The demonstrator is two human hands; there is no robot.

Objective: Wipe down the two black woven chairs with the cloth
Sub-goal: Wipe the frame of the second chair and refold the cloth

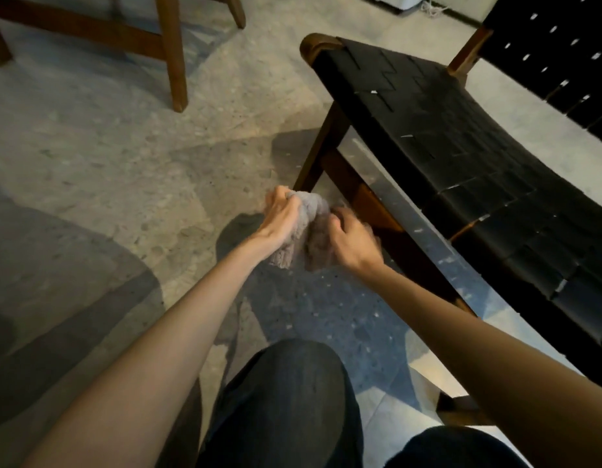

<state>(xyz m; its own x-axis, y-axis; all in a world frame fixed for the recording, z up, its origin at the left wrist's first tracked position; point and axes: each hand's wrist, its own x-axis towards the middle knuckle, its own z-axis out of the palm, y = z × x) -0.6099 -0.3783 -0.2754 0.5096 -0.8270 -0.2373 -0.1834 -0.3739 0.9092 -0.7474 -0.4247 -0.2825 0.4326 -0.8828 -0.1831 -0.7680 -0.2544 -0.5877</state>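
1. Grey, nubbly fabric: the cloth (309, 228) is bunched into a wad and held in the air above the floor (107, 146), low down and just in front of the chair's front leg (321, 153). It is not touching the seat
2. The left hand (281, 216) grips the upper left part of the wad with its fingers curled round it, and a loose end of the fabric hangs down below its palm
3. The right hand (352, 243) is somewhat blurred. It holds the right side of the wad with its fingers curled into the fabric, so the two hands sit close together with the cloth between them
4. The black woven chair (461, 157) stands to the right – a sloping seat of wide black straps on a dark brown wooden frame. Its strapped backrest (563, 55) rises at the upper right, with light showing through the gaps in the weave
5. At the upper left stand the wooden legs (172, 52) of another piece of furniture, well apart from the hands. Its seat is out of view, so whether it is woven cannot be told
6. The floor is pale speckled stone crossed by soft shadows – at the bottom edge the person's knees show in dark trousers (292, 400)
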